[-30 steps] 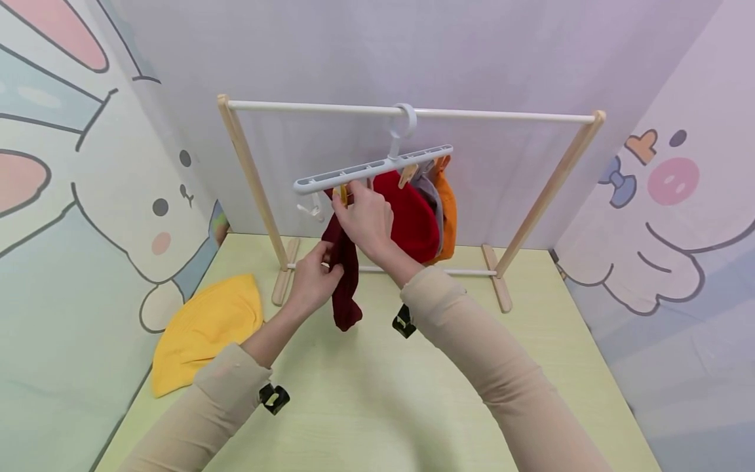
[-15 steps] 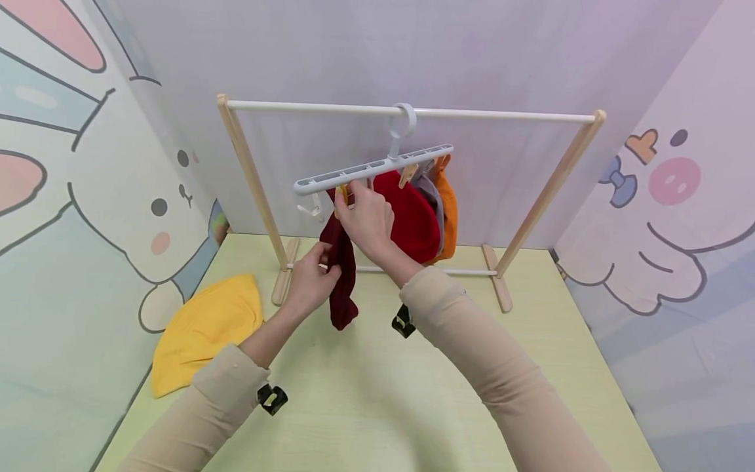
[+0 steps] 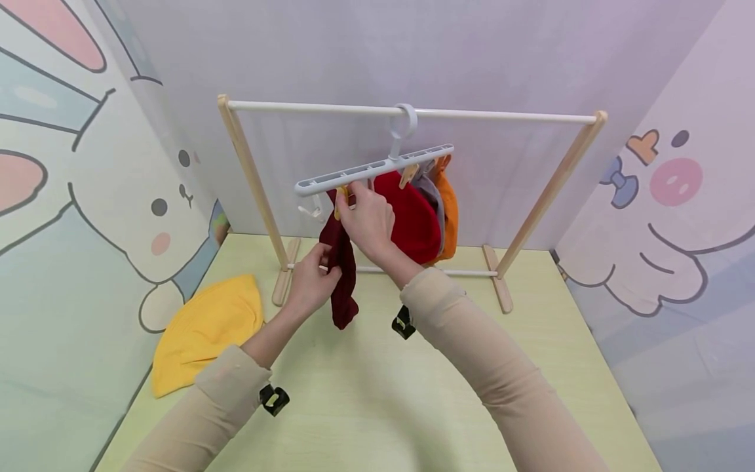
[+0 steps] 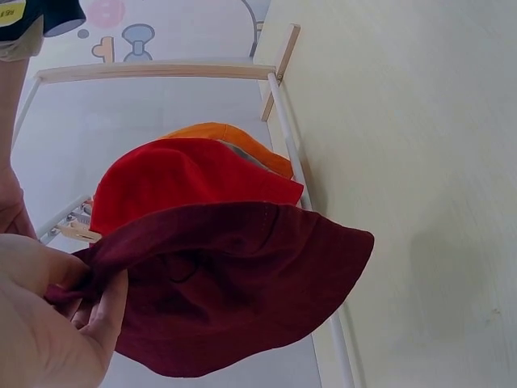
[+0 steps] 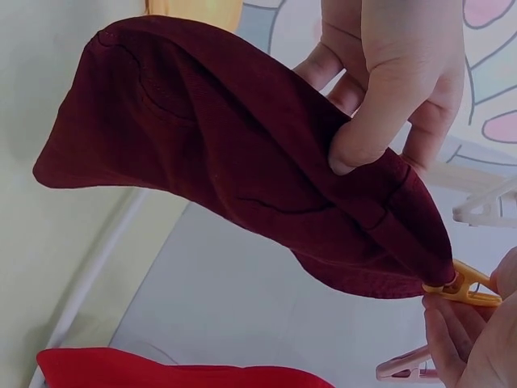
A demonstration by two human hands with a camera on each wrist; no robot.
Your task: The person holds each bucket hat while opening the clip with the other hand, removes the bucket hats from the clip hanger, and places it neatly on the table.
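A maroon bucket hat hangs below the near left part of a light grey clip hanger. My left hand pinches the hat's cloth between thumb and fingers, partway down. Higher up, my right hand holds a yellow clothespin between thumb and fingers. In the right wrist view the clothespin's tip sits on the hat's edge. Behind the right hand hang a red hat, a grey hat and an orange hat. A wooden-coloured clip shows beside the red hat.
The hanger hooks over the white top bar of a rack with wooden legs. A yellow hat lies on the pale table at the left. A white clip dangles near the hanger's left end. Patterned curtains enclose the table.
The maroon hat's lower end has swung slightly left. Both hands stay almost where they were, keeping hold of the hat and the clothespin.
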